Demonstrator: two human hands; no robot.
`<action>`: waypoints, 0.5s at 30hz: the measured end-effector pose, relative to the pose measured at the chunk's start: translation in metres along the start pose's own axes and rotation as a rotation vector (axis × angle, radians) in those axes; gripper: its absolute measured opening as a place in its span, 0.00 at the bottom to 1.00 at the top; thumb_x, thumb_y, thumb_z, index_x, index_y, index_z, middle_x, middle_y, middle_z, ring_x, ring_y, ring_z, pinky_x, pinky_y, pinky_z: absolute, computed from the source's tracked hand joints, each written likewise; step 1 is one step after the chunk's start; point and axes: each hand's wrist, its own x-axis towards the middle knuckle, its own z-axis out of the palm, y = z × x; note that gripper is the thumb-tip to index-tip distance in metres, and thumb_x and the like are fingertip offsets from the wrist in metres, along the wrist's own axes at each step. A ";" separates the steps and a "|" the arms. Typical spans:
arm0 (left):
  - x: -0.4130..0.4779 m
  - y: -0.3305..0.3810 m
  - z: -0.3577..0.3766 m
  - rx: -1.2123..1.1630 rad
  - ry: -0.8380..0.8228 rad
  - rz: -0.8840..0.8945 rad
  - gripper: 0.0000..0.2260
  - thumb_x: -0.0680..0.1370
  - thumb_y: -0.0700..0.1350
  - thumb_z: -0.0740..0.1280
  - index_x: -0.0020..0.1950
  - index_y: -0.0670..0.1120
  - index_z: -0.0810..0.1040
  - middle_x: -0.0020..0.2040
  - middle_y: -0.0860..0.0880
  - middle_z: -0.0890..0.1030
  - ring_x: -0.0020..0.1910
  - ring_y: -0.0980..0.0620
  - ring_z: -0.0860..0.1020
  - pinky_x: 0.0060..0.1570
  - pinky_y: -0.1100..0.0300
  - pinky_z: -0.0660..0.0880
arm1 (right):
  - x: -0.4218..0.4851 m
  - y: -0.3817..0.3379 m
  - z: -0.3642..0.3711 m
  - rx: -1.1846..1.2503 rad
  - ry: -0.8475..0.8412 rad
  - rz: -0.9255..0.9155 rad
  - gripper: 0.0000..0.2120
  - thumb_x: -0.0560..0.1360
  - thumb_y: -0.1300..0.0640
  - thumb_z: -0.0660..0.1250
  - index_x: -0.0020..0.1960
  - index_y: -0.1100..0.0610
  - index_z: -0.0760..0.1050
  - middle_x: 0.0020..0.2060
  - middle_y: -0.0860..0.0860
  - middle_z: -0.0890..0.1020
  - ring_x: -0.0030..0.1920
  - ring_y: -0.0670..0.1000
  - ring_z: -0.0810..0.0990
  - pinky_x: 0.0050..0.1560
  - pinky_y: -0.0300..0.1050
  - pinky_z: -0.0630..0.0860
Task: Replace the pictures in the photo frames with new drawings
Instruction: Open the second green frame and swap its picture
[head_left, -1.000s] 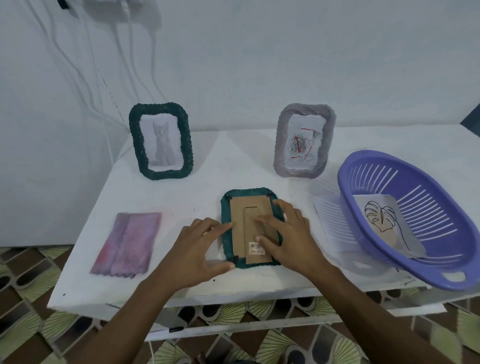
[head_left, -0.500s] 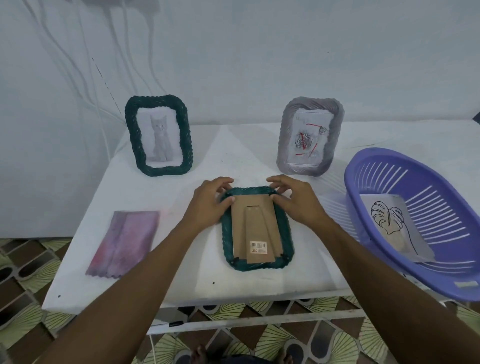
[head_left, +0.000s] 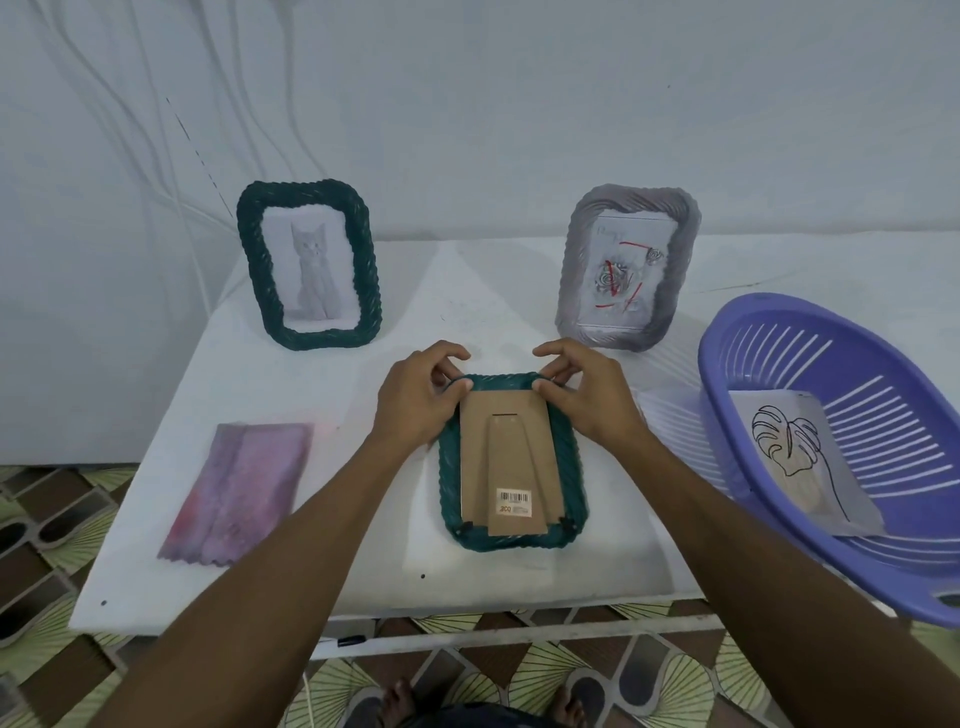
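A dark green braided photo frame (head_left: 571, 499) lies face down in the middle of the white table (head_left: 363, 571), its brown cardboard back with a barcode sticker facing up. My left hand (head_left: 415, 400) pinches the frame's far left corner and my right hand (head_left: 589, 397) pinches its far right corner. A second green frame (head_left: 249, 270) with a cat drawing stands at the back left. A grey frame (head_left: 574, 270) with a rose picture stands at the back right. A leaf line drawing (head_left: 802, 462) lies in the purple basket (head_left: 769, 322).
A pink and purple cloth (head_left: 239, 488) lies flat at the table's left front. The purple basket overhangs the table's right front edge. White cables hang down the wall at the back left. Patterned floor tiles and my feet show below the table.
Both hands moved from the middle of the frame's cardboard back up to its far corners. The view shifted slightly closer.
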 end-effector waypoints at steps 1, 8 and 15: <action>0.000 0.000 0.000 -0.001 0.007 0.005 0.12 0.74 0.43 0.73 0.53 0.56 0.78 0.40 0.57 0.80 0.45 0.55 0.78 0.51 0.56 0.77 | 0.000 0.000 0.000 0.003 0.001 -0.003 0.14 0.71 0.60 0.74 0.55 0.50 0.79 0.39 0.46 0.82 0.43 0.46 0.80 0.49 0.42 0.78; 0.000 0.001 0.001 -0.007 0.023 -0.004 0.11 0.75 0.44 0.72 0.55 0.55 0.78 0.42 0.56 0.81 0.44 0.55 0.79 0.50 0.56 0.78 | -0.002 0.000 0.004 0.020 0.019 0.007 0.13 0.71 0.59 0.73 0.55 0.49 0.79 0.39 0.44 0.82 0.43 0.46 0.79 0.51 0.46 0.78; -0.025 -0.002 -0.012 -0.031 -0.069 0.057 0.16 0.76 0.47 0.69 0.64 0.50 0.75 0.62 0.54 0.71 0.56 0.57 0.73 0.61 0.63 0.70 | -0.027 -0.001 -0.001 0.023 -0.039 -0.048 0.15 0.75 0.64 0.69 0.60 0.54 0.78 0.57 0.51 0.76 0.53 0.49 0.76 0.54 0.27 0.67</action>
